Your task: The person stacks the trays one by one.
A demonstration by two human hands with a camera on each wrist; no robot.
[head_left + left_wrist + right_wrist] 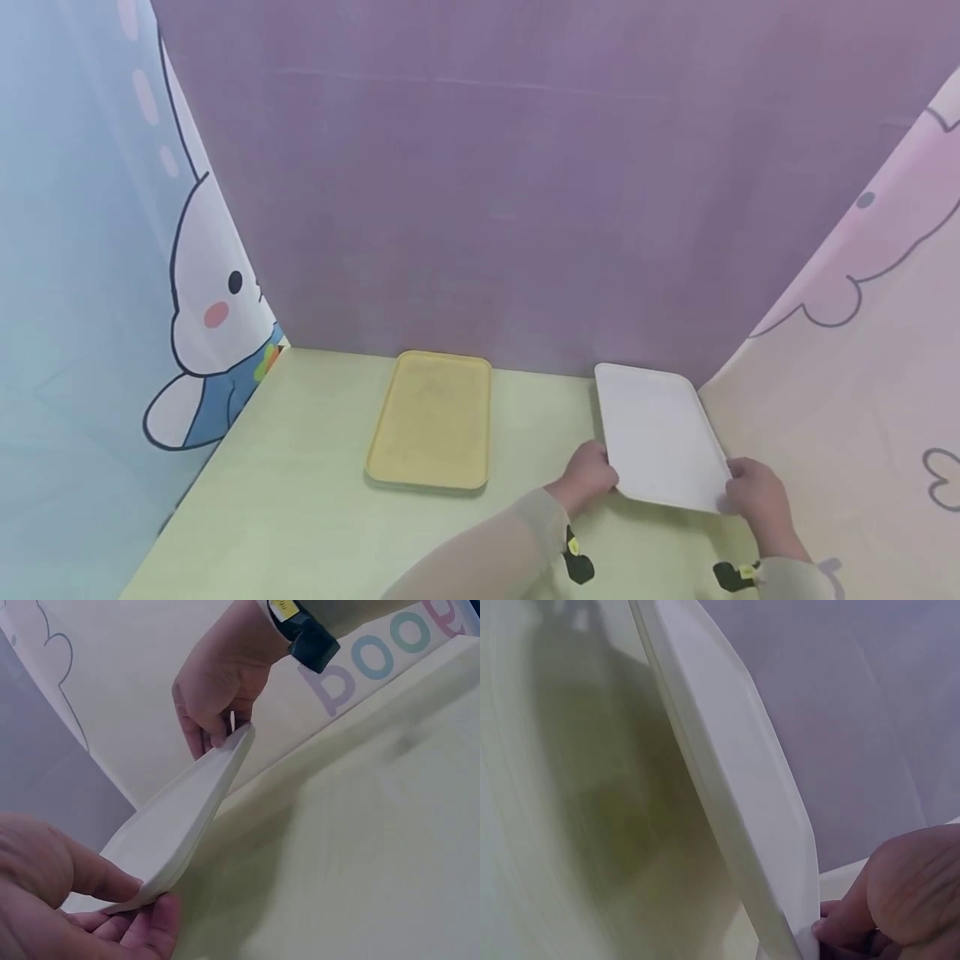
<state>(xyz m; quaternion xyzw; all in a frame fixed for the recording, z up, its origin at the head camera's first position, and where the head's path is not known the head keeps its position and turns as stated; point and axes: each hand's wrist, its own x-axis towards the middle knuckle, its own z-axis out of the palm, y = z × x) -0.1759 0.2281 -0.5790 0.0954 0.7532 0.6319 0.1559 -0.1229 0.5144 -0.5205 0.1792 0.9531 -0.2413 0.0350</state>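
Both hands hold a white rectangular tray [663,437] at the right of the table in the head view. My left hand [588,477] pinches its near left corner, thumb on top and fingers beneath, as the left wrist view shows. The right hand [756,493] grips the near right side. The tray's near edge is raised off the table, and its shadow falls below it in both wrist views. In the right wrist view the thumb and fingers of the right hand [900,900] close on the tray's rim [727,817].
A yellow rectangular tray [431,421] lies flat on the pale green table [315,467], left of the white one. A purple backdrop [487,183] stands behind. Printed cloth walls rise at the left [82,317] and right [862,400], the right one close to the right hand.
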